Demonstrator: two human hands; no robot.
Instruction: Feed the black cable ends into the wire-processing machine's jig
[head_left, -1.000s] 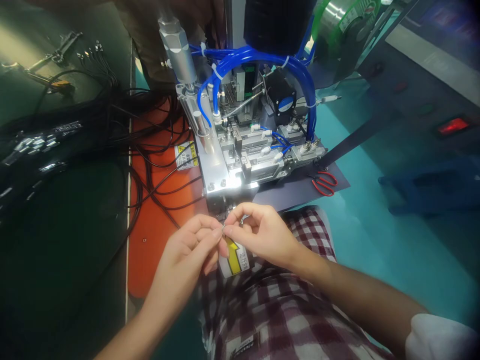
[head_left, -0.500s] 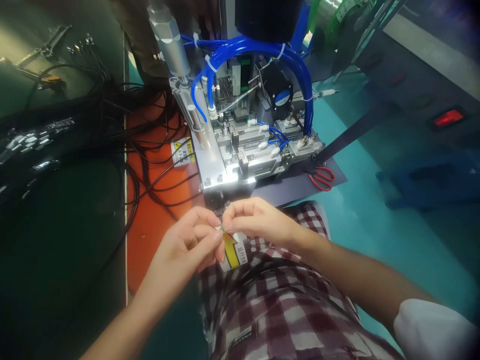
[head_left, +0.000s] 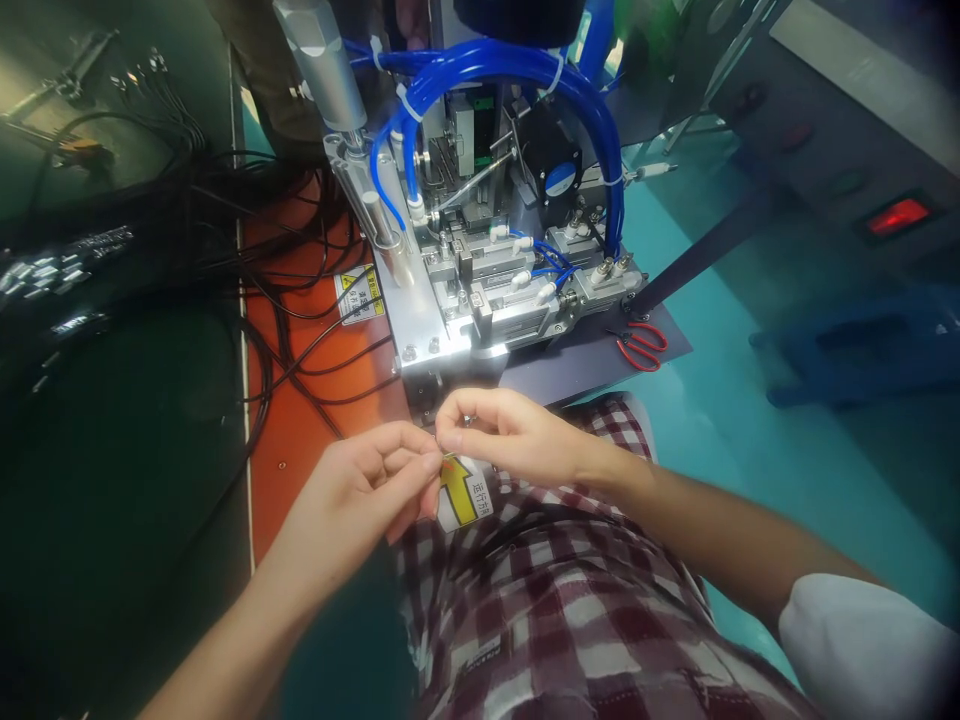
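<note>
Thumb and fingers of my left hand (head_left: pixel 386 475) are pinched together just in front of the machine. My right hand (head_left: pixel 495 430) pinches right beside it, the fingertips of both nearly touching. Between them shows a sliver of something thin and small, too tiny to name. Below the fingertips is a white label with a yellow arrow (head_left: pixel 459 495). Beyond the hands stands a metal machine (head_left: pixel 424 335) with small cylinders and thick blue air tubes (head_left: pixel 607 130).
Red-handled pliers (head_left: pixel 641 345) lie on the dark base plate at the right. Black cables (head_left: pixel 281 340) tangle over the orange panel (head_left: pixel 300 510) on the left. A grey cabinet with a lit red switch (head_left: pixel 898 216) stands at right, near a blue stool-like object (head_left: pixel 862 350).
Both hands remain pinched close together. My left fingers have closed up more tightly, and the right fingertips have curled in. The whole view has shifted slightly.
</note>
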